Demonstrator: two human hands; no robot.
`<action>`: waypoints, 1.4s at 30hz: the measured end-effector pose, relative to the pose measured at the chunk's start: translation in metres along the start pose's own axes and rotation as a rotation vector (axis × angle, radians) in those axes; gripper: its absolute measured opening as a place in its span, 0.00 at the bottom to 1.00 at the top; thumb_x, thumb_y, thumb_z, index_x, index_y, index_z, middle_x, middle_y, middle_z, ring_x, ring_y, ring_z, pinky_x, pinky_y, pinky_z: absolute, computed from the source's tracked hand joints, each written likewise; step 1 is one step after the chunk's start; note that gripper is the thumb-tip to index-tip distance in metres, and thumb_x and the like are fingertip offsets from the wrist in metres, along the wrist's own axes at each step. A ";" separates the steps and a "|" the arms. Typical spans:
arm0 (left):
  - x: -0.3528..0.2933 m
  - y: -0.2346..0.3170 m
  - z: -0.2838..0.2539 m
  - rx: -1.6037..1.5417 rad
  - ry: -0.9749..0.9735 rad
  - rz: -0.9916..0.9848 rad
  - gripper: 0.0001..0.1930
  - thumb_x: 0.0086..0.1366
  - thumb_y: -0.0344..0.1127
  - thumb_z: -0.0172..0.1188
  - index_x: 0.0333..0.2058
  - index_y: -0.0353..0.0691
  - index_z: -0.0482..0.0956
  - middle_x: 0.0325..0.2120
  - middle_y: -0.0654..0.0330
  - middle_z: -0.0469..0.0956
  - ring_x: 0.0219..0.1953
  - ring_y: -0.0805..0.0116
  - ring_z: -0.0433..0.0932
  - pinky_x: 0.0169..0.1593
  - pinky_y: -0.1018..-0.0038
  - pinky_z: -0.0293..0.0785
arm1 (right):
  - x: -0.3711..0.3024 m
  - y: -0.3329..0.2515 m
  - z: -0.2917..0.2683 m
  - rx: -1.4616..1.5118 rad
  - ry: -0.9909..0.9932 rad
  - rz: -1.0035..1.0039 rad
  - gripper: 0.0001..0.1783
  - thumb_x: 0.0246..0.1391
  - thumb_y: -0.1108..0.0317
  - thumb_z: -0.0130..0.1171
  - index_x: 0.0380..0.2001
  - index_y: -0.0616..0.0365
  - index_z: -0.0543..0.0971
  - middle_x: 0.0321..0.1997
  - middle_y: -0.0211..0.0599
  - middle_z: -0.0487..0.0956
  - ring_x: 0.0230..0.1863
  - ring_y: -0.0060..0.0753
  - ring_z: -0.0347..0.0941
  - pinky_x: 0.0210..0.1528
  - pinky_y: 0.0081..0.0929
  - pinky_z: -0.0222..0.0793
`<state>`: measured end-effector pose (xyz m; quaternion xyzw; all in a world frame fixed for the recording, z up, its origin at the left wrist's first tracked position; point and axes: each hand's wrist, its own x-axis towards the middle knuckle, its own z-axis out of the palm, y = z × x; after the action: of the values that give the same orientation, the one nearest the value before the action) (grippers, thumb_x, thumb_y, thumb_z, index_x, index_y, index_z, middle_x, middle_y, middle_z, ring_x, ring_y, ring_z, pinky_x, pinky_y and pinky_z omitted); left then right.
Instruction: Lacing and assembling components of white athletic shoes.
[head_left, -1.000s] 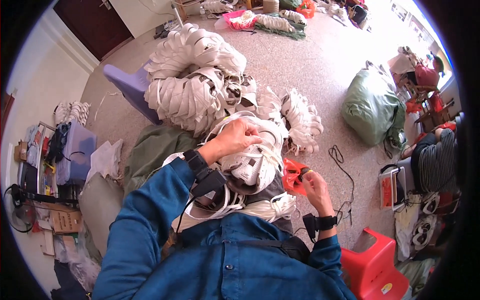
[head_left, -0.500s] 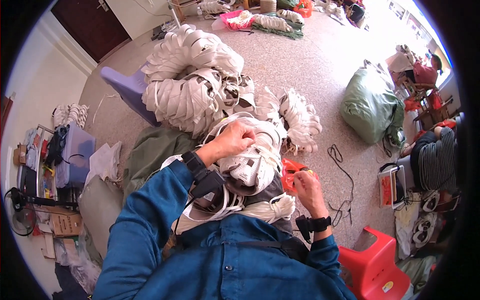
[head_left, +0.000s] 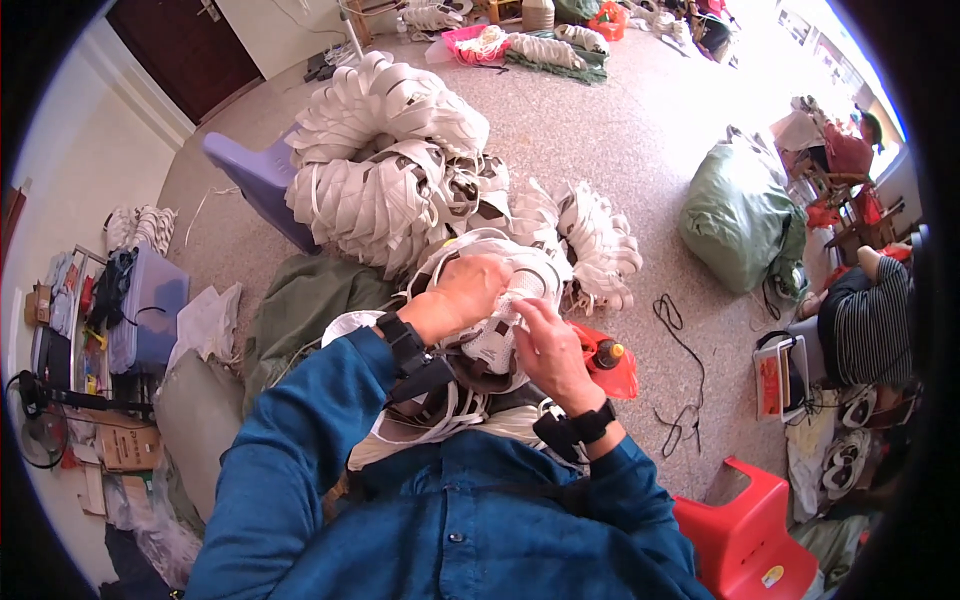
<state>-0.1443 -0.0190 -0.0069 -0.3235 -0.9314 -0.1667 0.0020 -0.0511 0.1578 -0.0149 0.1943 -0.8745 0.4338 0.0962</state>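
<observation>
My left hand (head_left: 462,296) grips the top of a bundle of white looped straps (head_left: 500,345) held in my lap. My right hand (head_left: 548,345) now rests on the same bundle from the right, fingers pinching the white straps. Just right of that hand lies a red plastic bag (head_left: 612,372) with a small orange-capped bottle (head_left: 605,353) on it. Both wrists wear black bands, and my sleeves are blue.
Big heaps of white strap bundles (head_left: 385,165) pile on a purple stool (head_left: 255,180) ahead. More bundles (head_left: 598,240) lie to the right, near a green sack (head_left: 735,220). A red stool (head_left: 745,535), a black cord (head_left: 685,370) and a seated person (head_left: 865,315) are at right.
My right hand moved left from the red bag onto the white strap bundle. My left hand stayed gripping the bundle's top.
</observation>
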 end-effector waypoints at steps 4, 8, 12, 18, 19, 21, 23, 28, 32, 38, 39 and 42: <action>-0.003 0.016 0.006 0.190 -0.033 0.035 0.10 0.56 0.34 0.62 0.37 0.40 0.80 0.35 0.54 0.79 0.39 0.52 0.81 0.41 0.61 0.79 | -0.002 -0.001 0.010 -0.149 -0.068 -0.074 0.19 0.52 0.74 0.58 0.49 0.58 0.75 0.47 0.47 0.74 0.45 0.54 0.74 0.45 0.44 0.71; -0.024 0.018 -0.003 0.147 0.011 0.060 0.15 0.58 0.37 0.64 0.42 0.38 0.77 0.39 0.50 0.77 0.44 0.49 0.77 0.45 0.59 0.78 | -0.012 -0.009 0.011 -0.145 0.027 -0.097 0.16 0.52 0.74 0.57 0.46 0.57 0.76 0.44 0.44 0.73 0.44 0.51 0.71 0.47 0.44 0.69; -0.020 0.028 -0.006 0.138 -0.093 -0.016 0.15 0.55 0.36 0.65 0.39 0.32 0.78 0.41 0.47 0.74 0.48 0.47 0.74 0.49 0.59 0.77 | -0.017 -0.006 0.021 -0.240 0.028 -0.128 0.15 0.52 0.72 0.56 0.44 0.58 0.76 0.44 0.44 0.73 0.44 0.50 0.71 0.47 0.43 0.69; -0.017 0.047 0.007 0.461 -0.216 -0.026 0.14 0.56 0.34 0.61 0.40 0.32 0.81 0.40 0.48 0.75 0.46 0.54 0.77 0.40 0.62 0.82 | -0.016 -0.009 0.021 -0.234 -0.032 -0.087 0.16 0.51 0.72 0.57 0.45 0.59 0.76 0.47 0.47 0.73 0.46 0.54 0.70 0.47 0.47 0.67; -0.020 0.050 0.004 0.537 -0.216 0.006 0.14 0.57 0.34 0.60 0.40 0.33 0.82 0.39 0.48 0.76 0.45 0.55 0.78 0.37 0.63 0.83 | -0.017 -0.011 0.022 -0.259 -0.032 -0.096 0.15 0.50 0.72 0.56 0.43 0.60 0.76 0.46 0.47 0.73 0.46 0.52 0.70 0.48 0.45 0.67; -0.015 0.064 -0.013 0.584 -0.313 0.022 0.13 0.58 0.33 0.59 0.39 0.34 0.83 0.38 0.49 0.76 0.44 0.55 0.78 0.36 0.63 0.83 | -0.019 -0.009 0.022 -0.287 -0.031 -0.097 0.15 0.49 0.71 0.55 0.42 0.61 0.76 0.44 0.46 0.73 0.45 0.50 0.70 0.48 0.44 0.66; -0.011 0.067 -0.018 0.635 -0.408 0.027 0.12 0.58 0.33 0.59 0.38 0.34 0.84 0.38 0.49 0.76 0.43 0.55 0.79 0.35 0.63 0.83 | -0.020 -0.008 0.022 -0.288 -0.074 -0.059 0.16 0.50 0.71 0.56 0.44 0.60 0.75 0.48 0.47 0.73 0.49 0.54 0.69 0.49 0.47 0.65; -0.015 0.049 -0.003 0.507 -0.330 -0.033 0.11 0.57 0.35 0.61 0.36 0.37 0.85 0.41 0.49 0.75 0.43 0.51 0.81 0.35 0.61 0.83 | -0.020 -0.011 0.020 -0.300 -0.054 -0.096 0.16 0.51 0.71 0.56 0.45 0.58 0.76 0.48 0.45 0.73 0.48 0.51 0.69 0.50 0.46 0.64; -0.023 0.041 -0.009 0.437 -0.265 -0.008 0.12 0.56 0.36 0.62 0.37 0.37 0.85 0.40 0.49 0.77 0.42 0.52 0.81 0.39 0.63 0.83 | -0.020 -0.014 0.017 -0.312 -0.088 -0.095 0.15 0.52 0.72 0.55 0.44 0.57 0.76 0.48 0.41 0.73 0.49 0.49 0.70 0.50 0.46 0.64; -0.022 0.025 -0.029 0.144 -0.239 -0.023 0.08 0.59 0.32 0.56 0.33 0.35 0.82 0.33 0.46 0.77 0.40 0.47 0.80 0.41 0.57 0.79 | -0.010 -0.004 0.027 -0.097 0.045 -0.006 0.07 0.58 0.67 0.55 0.37 0.58 0.75 0.36 0.45 0.75 0.39 0.51 0.74 0.42 0.45 0.67; -0.024 0.023 -0.029 0.143 -0.239 -0.016 0.08 0.59 0.32 0.56 0.33 0.35 0.82 0.33 0.46 0.77 0.40 0.47 0.80 0.41 0.57 0.79 | -0.006 -0.002 0.028 -0.101 0.049 -0.002 0.07 0.58 0.67 0.55 0.37 0.58 0.75 0.36 0.45 0.75 0.39 0.51 0.74 0.42 0.45 0.67; -0.030 0.017 -0.022 -0.008 -0.086 -0.049 0.09 0.61 0.32 0.53 0.32 0.34 0.81 0.33 0.44 0.76 0.38 0.42 0.78 0.44 0.55 0.75 | 0.012 -0.002 0.032 -0.096 0.027 0.111 0.11 0.59 0.62 0.56 0.32 0.59 0.74 0.28 0.50 0.77 0.31 0.55 0.76 0.33 0.48 0.70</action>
<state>-0.1125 -0.0318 0.0152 -0.3074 -0.9377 -0.1562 -0.0431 -0.0614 0.1281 -0.0292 0.1346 -0.9023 0.3988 0.0928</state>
